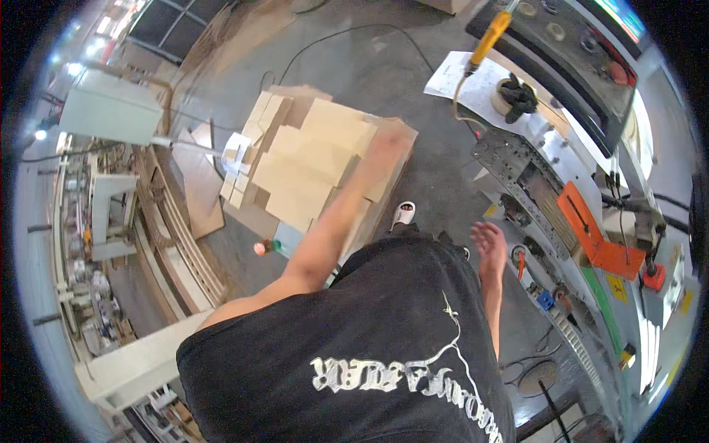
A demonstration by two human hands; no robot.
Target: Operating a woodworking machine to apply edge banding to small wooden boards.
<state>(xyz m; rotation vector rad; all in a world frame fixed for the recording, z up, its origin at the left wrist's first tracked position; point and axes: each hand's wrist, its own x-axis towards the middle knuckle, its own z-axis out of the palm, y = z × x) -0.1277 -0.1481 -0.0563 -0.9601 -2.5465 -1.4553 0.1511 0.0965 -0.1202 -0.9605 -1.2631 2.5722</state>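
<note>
My left arm stretches forward over a stack of flat, light tan panels (pixel 303 170), stepped in several piles. At the right far corner of the stack is my left hand (pixel 393 142), smeared by motion. It is over or on the panels there; whether it grips one I cannot make out. My right hand (pixel 490 245) hangs beside my right hip, fingers loosely apart and nothing in them. The machine with the orange bracket (pixel 591 229) stands to the right of that hand.
A yellow-handled tool (pixel 491 40) hangs over white paper (pixel 450 77) at the far right, near a tape roll (pixel 506 100) with a black glove. A pale grey box (pixel 111 107) and a railed machine (pixel 173 221) stand left. A dark cable (pixel 354 28) crosses the floor (pixel 436 148).
</note>
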